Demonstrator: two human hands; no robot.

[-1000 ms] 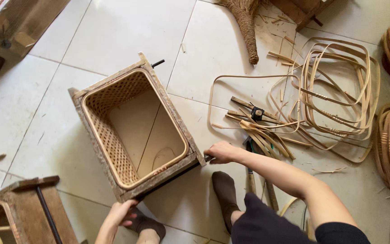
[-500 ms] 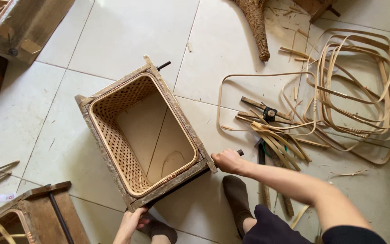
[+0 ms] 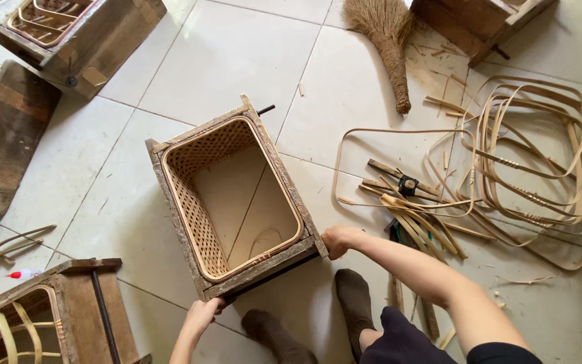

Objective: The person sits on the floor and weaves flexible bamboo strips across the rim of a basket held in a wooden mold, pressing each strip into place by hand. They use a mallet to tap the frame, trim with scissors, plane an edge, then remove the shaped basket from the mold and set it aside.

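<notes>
Two hands grip one wooden frame [image 3: 274,259] that encloses a woven basket [image 3: 200,216], standing open-topped on the tiled floor [image 3: 237,54] at the middle of the view. The left hand [image 3: 203,315] clasps the frame's near corner at 7 o'clock; the right hand [image 3: 339,241] is closed on its corner at 4 o'clock. Two socked feet [image 3: 318,323] rest on the tiles just below the frame, at 6 o'clock. At 3 o'clock lie loops of cane strips [image 3: 533,162] and loose splints. A straw broom [image 3: 389,40] lies at 1 o'clock. Another wooden frame with bent strips [image 3: 42,317] sits at 8 o'clock, a further one [image 3: 75,34] at 11 o'clock.
</notes>
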